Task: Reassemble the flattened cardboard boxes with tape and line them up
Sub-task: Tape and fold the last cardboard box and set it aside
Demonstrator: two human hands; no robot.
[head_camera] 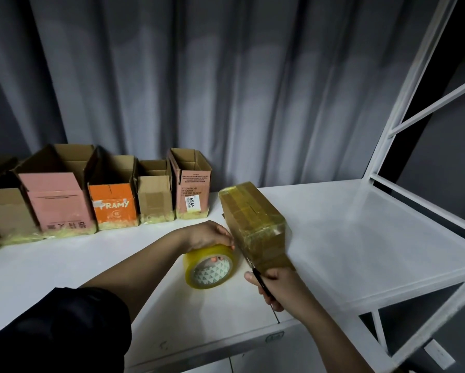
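Dim room; light seemingly from above-right, glare on white shelf right of fingers. Wide-angle bending at edges; slight softness.

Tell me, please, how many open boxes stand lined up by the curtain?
5 clearly: plain box far left, pink box, orange box, small plain box, pink labelled box rightmost. Another may be cut off at the left edge.

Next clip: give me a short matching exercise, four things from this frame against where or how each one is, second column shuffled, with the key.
1. tape roll
2. scissors
3. taped box
4. orange box

A. in the row by the curtain
B. gripped by the right hand
C. lying on the table, wrapped in tape
D. under the left hand

Pairs: 1-D, 2-B, 3-C, 4-A
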